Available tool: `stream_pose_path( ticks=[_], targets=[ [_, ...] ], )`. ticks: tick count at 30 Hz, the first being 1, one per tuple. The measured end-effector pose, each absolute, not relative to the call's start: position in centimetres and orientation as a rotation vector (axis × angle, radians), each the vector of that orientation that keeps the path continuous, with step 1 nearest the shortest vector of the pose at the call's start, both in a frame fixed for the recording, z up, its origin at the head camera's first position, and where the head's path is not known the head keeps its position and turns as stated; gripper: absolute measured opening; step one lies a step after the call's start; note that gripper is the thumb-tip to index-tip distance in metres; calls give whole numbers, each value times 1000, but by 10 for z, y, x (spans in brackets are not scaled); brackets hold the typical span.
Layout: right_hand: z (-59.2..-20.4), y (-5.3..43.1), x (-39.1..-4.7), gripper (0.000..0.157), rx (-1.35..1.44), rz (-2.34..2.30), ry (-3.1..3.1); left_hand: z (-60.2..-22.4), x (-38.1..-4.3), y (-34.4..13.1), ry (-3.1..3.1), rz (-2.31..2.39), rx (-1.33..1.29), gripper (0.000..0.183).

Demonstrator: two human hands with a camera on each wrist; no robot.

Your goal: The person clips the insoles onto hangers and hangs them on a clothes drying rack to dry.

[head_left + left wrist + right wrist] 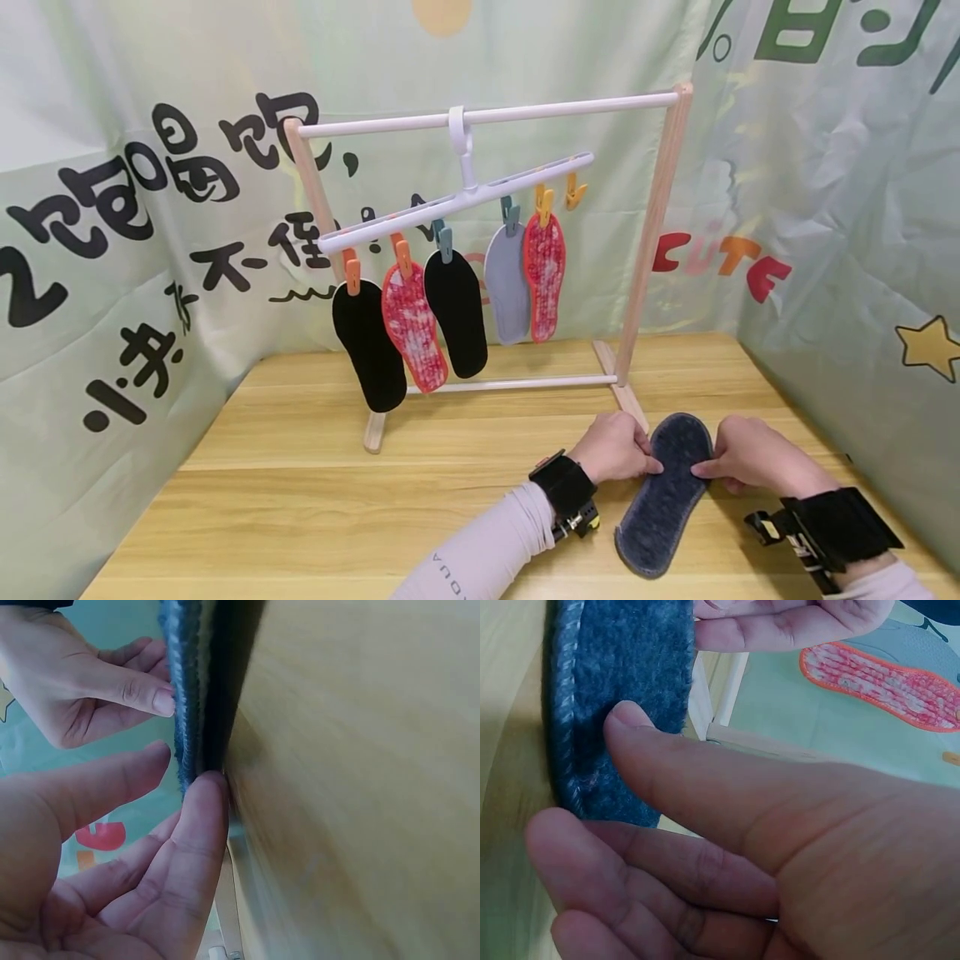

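A dark grey, fuzzy insole with a stitched edge is at the table's right front, seen edge-on close to the wood in the left wrist view. My left hand pinches its left edge, thumb over the top face and a fingertip at the underside. On the opposite edge, my right hand pinches it too; its thumb presses the fuzzy face while the other fingers sit by the edge. The fingertips beneath the insole are partly hidden in the head view.
Behind stands a wooden rack with a white hanger. Clips hold black insoles, red patterned insoles and a light grey insole. One yellow clip hangs without an insole. Printed curtains surround the wooden table.
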State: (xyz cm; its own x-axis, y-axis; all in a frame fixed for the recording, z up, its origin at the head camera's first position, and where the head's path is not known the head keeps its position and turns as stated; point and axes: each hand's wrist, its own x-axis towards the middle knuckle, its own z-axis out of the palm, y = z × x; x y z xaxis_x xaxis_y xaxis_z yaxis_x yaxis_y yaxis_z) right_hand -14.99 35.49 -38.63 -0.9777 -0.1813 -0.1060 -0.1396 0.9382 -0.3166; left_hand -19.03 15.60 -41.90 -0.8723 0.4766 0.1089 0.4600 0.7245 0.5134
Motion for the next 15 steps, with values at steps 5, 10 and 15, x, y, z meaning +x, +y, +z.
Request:
stream_pose_path(
  ticks=[5, 10, 15],
  targets=[
    [-387, 353, -148, 40, -264, -475, 2973, -420, -189, 156, 2885, 880, 741, 27],
    [-389, 352, -150, 39, -267, -482, 2965, -420, -188, 155, 2844, 964, 681, 27],
    [-391, 352, -152, 39, -272, -511, 2953, -420, -188, 154, 2824, 1016, 664, 28]
  ],
)
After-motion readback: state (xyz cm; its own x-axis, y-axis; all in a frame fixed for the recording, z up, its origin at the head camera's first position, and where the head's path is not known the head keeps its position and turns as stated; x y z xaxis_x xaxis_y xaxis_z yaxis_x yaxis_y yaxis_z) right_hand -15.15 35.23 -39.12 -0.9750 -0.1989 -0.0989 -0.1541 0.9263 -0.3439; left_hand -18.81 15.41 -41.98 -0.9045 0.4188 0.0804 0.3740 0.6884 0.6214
